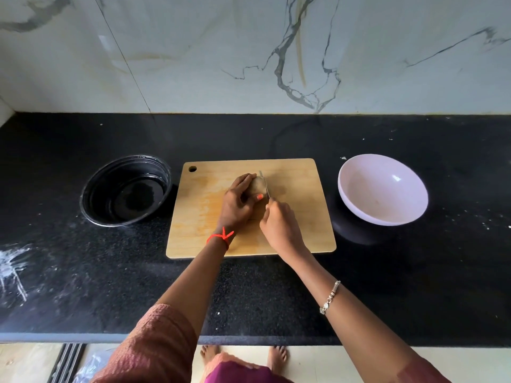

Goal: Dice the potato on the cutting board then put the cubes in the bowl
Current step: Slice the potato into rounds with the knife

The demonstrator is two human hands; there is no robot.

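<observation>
The brown rounded potato (258,186) sits mid pale wooden cutting board (298,217), with the left hand (237,203) curled over it and the right hand (279,225) clamped on a thin steel knife (265,185) at its right end. Firm and apt to roll, it wants pinning from above. The white plastic bowl (387,186) holds nothing; the round black tub (91,194) looks wet

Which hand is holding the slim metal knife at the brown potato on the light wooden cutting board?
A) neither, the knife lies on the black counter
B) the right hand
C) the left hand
B: the right hand grips the slim metal knife, its blade against the brown potato, which the left hand holds on the light wooden cutting board.
</observation>
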